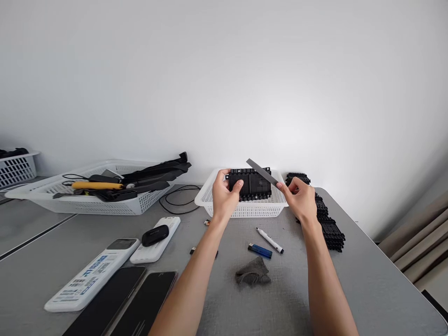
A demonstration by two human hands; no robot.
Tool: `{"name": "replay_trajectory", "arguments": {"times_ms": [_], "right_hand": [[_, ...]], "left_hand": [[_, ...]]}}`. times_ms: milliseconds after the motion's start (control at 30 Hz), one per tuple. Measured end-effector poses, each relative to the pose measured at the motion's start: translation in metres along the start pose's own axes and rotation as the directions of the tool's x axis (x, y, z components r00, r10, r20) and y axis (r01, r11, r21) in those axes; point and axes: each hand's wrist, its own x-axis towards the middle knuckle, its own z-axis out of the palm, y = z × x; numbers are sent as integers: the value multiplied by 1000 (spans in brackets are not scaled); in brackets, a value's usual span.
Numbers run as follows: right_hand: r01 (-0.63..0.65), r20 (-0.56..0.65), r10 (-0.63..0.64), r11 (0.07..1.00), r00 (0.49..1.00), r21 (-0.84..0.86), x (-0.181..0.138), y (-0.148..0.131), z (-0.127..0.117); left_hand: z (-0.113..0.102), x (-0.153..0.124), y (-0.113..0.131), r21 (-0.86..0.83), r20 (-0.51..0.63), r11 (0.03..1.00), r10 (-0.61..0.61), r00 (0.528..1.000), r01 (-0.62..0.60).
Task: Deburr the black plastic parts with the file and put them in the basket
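My left hand (227,192) grips the left end of a black plastic panel (255,185), its thumb pressed on the face. Clips or teeth line the panel's long edges. Between the thumb and fingers of my right hand (300,199) is a flat grey strip (262,171), slanting up to the left across the panel's upper right part. Whether the strip touches the panel, I cannot tell. Behind and below both hands stands a white perforated basket (241,211), partly covered by the panel. Stacks of similar black plastic panels (332,232) lie beside my right wrist, which hides part of them.
A crumpled dark grey cloth (253,272), a blue lighter (260,250) and a white marker (270,240) lie between my forearms. Leftward are white power banks (93,275), a black case (155,235), two phones (145,303), a cable (164,200) and a larger white basket (122,206) of tools.
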Motion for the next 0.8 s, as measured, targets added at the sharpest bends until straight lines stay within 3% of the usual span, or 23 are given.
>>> {"name": "replay_trajectory", "arguments": {"times_ms": [167,400,667,800], "right_hand": [[56,96,-56,998,994,4,-5,-13,9],[-19,-17,19,1000,1000,10,3,6,0],[35,142,-32,999,989,-23,-6,-16,11],[-6,73,8,1000,997,-19,-1,-3,5]], "left_hand": [[4,-1,0,28,5,999,36,999,-36],[-1,3,-4,-55,-18,998,-12,1000,11],[8,0,-4,-31,9,999,27,1000,-27],[1,1,-6,-34,13,999,-6,1000,7]]}}
